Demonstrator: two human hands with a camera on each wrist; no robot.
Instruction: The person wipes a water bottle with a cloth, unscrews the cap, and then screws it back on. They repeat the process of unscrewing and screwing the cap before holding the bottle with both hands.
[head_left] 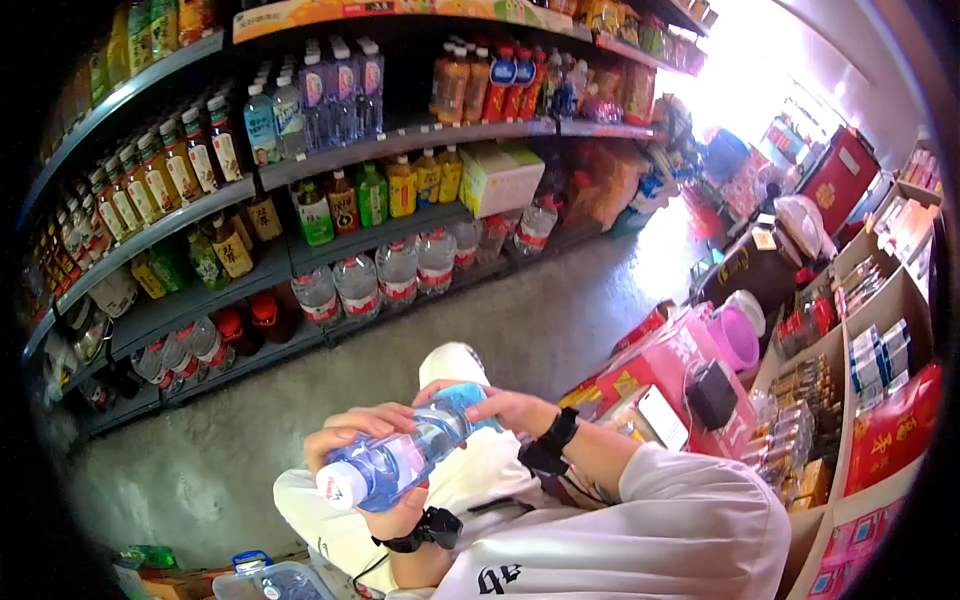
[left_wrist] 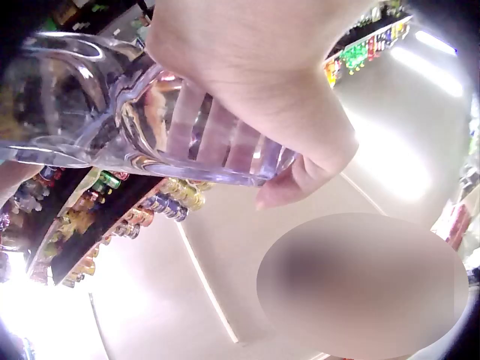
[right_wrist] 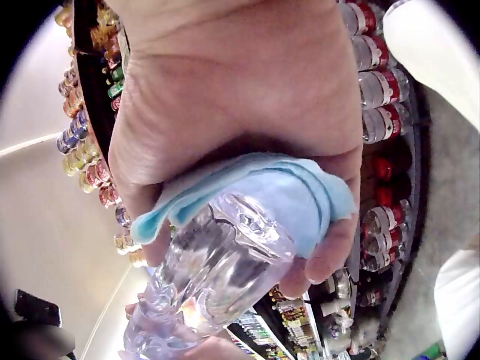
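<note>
A clear, purple-tinted plastic bottle [head_left: 405, 462] with a white cap lies tilted across both hands above the person's lap. My left hand [head_left: 368, 424] grips it around the label, close to the cap; its fingers show through the clear wall in the left wrist view. At the bottle's base, my right hand [head_left: 513, 408] holds a folded light blue cloth [right_wrist: 281, 199] wrapped against the plastic. Thumb and fingers press the cloth from both sides in the right wrist view, hiding the bottle's bottom end.
Shelves of drink bottles [head_left: 340, 95] stand ahead, with large water bottles [head_left: 357, 288] on the lowest level. Boxes of small goods [head_left: 890, 350] line the right side, near a phone [head_left: 662, 418] and a pink basin [head_left: 733, 338]. A clear plastic tub [head_left: 285, 582] sits at the lower left.
</note>
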